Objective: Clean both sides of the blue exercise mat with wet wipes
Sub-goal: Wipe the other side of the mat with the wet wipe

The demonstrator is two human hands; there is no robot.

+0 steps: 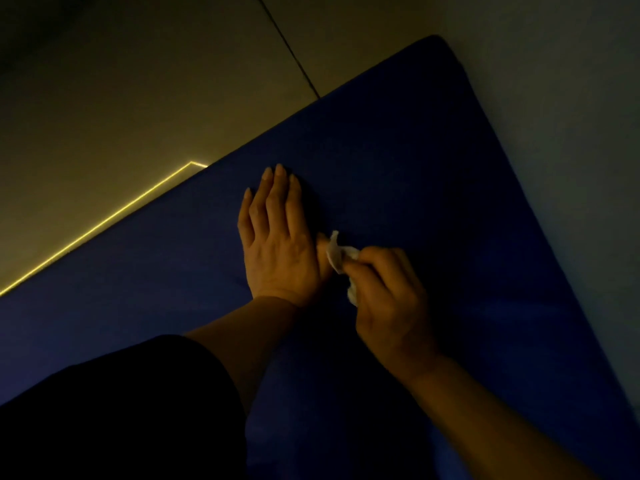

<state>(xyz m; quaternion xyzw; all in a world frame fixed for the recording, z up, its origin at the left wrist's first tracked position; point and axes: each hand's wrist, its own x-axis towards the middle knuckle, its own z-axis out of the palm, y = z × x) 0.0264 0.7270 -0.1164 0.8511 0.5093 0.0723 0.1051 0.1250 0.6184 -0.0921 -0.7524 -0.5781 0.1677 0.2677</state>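
So the blue exercise mat [398,174] is laid out flat on the floor [138,98], running diagonally away from the camera with its far corner up near the wall [571,81] on the right side. Lighting is really dim, so don't expect much detail on the surface; I honestly can't tell which parts look wiped and which don't. The left hand [277,237] is spread flat on the mat, fingers straight and close together, pressing it down like an anchor. Right next to it the right hand [388,292] has its fingers curled round a scrunched-up white wet wipe [337,258], and the wipe is sitting right by the left thumb, just about touching it. Whether the wipe is actually on the mat at this moment I can't say, it's too dark under there. There's a thin glowing light strip [104,226] on the floor off to the left, and a dark sleeve or clothing [121,410] at the bottom. What I'd worry about: the wipe is bunched so small that it'll cover barely anything per pass, so patches could easily get missed, especially in this light. If the flat hand lifts, a hard scrub might bunch or slide the mat.
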